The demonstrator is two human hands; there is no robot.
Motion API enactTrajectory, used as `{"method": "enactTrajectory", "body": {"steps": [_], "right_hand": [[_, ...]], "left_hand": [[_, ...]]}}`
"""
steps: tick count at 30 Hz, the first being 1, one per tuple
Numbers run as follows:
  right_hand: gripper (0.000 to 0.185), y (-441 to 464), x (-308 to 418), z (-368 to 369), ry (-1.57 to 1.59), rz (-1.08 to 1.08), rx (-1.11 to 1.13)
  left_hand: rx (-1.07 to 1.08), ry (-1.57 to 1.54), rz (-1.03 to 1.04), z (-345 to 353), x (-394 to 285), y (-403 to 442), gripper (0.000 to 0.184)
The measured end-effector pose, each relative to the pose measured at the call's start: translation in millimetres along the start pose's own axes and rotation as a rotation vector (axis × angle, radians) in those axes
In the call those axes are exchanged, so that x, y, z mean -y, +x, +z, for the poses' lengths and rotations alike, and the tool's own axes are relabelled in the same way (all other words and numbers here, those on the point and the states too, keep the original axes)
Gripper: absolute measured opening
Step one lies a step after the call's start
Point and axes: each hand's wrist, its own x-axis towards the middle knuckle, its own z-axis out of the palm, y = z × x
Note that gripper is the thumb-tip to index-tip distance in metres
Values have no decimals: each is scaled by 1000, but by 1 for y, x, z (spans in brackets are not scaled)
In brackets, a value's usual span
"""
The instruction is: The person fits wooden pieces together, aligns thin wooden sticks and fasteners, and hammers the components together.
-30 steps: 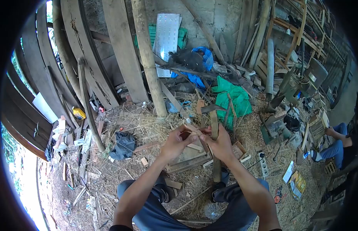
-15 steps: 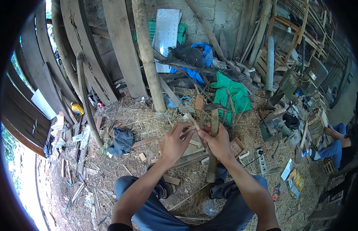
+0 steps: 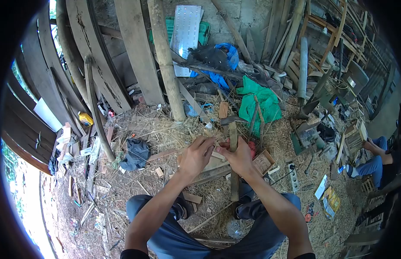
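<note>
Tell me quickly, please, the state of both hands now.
Left hand: curled, but whether it is closed on something cannot be told.
Right hand: closed, holding the hammer by its handle.

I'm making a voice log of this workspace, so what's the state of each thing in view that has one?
Hammer: held in the right hand
Left hand: fingers bent; grip unclear
Green sheet: crumpled
Dark plastic or cloth: crumpled on the ground
Small wooden box: open-topped
Power strip: on the ground; power unclear
</note>
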Motion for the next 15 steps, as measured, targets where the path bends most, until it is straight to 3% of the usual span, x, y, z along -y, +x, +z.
{"method": "enactTrajectory", "body": {"steps": [4,10,15], "right_hand": [[39,1,-4,0,35,-22,-9],[41,5,-16,-3,-36,-17,20],[37,13,-65,12,-288,-72,0]], "left_hand": [[-58,-62,-25,1,-7,1,26],[-31,20,125,9,12,1,24],[345,107,-148,22,60,-17,27]]}}
